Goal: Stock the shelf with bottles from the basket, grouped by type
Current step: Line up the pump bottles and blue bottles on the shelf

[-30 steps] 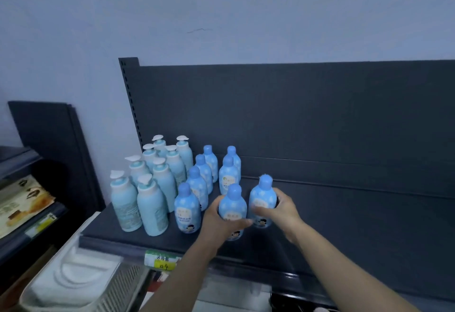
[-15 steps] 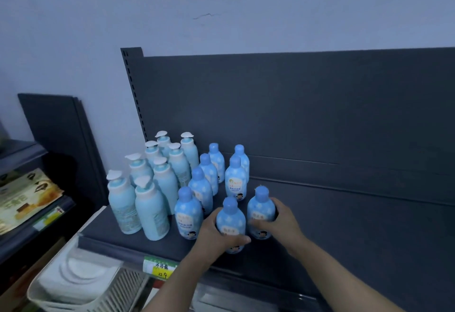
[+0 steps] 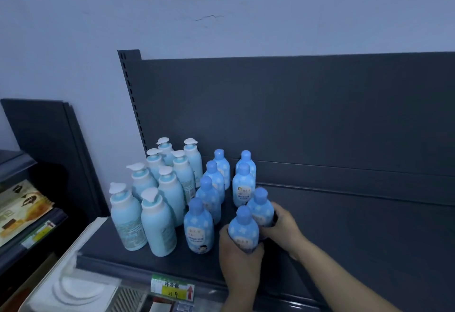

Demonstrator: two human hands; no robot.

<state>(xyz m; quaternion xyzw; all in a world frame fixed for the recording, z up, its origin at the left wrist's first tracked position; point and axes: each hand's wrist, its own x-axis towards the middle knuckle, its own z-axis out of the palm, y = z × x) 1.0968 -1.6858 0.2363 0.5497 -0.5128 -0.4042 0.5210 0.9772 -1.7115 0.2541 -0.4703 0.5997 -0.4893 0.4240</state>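
On the dark shelf (image 3: 344,238) stand two groups of bottles. Several pale pump bottles (image 3: 157,228) fill the left side. Several small blue spotted bottles (image 3: 209,198) stand in two rows to their right. My left hand (image 3: 240,262) grips the front blue bottle (image 3: 243,229) of the right row, which stands on the shelf near its front edge. My right hand (image 3: 283,225) holds the blue bottle (image 3: 260,207) just behind it, from its right side. The basket (image 3: 71,294) shows at the lower left, below the shelf.
The shelf's dark back panel (image 3: 320,115) rises behind the bottles. A yellow price tag (image 3: 172,290) sits on the shelf's front edge. Another rack with packaged goods (image 3: 22,208) stands at the left. The shelf surface right of my hands is bare.
Both hands with their two blue bottles have come down onto the shelf, settling in line behind one another in the right row. The camera has moved closer and a little right.
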